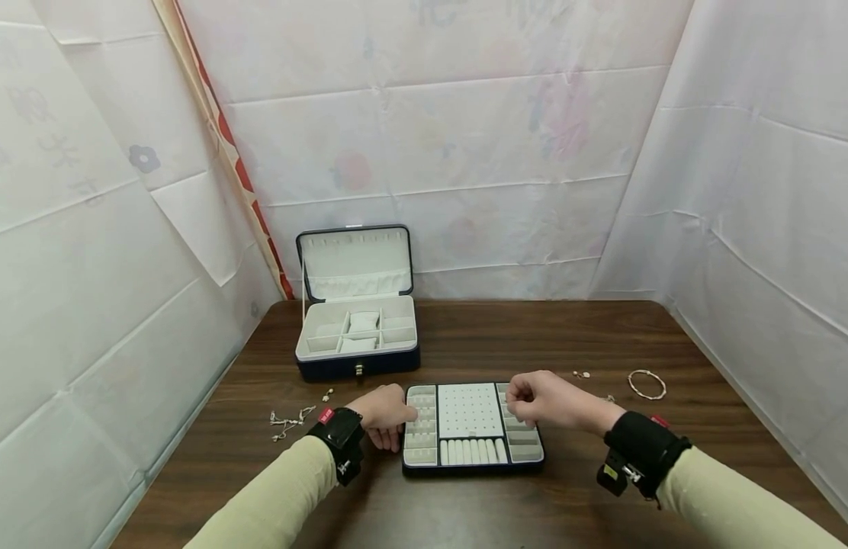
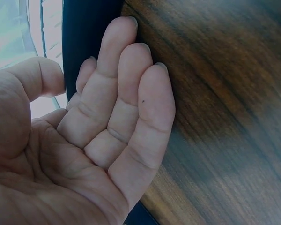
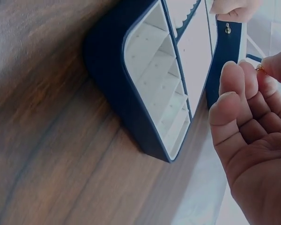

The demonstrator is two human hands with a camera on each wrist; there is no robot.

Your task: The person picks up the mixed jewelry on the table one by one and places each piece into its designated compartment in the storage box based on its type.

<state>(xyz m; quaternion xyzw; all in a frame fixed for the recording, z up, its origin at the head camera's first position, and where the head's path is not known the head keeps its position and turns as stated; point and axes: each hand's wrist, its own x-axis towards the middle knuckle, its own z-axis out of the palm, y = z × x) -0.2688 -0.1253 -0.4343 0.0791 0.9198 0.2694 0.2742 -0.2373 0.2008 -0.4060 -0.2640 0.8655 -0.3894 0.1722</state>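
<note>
A navy jewelry tray (image 1: 473, 467) with pale compartments, a dotted square panel (image 1: 469, 409) and a row of ring rolls (image 1: 473, 452) lies on the table in the head view. My left hand (image 1: 388, 415) holds its left edge, thumb over the rim and fingers along the outer wall. Above the right-hand compartments (image 1: 525, 438) is my right hand (image 1: 544, 396). In the right wrist view its thumb and index finger pinch a small gold piece of jewelry (image 3: 259, 68), mostly hidden by the fingertips.
Behind the tray stands an open jewelry box (image 1: 358, 362), lid up, with small cushions inside. A tangled chain (image 1: 287, 422) and a small trinket (image 1: 327, 395) lie at left. On the right are a bangle (image 1: 647, 385) and small earring-like pieces (image 1: 582, 374). White sheets (image 1: 465, 152) surround the table.
</note>
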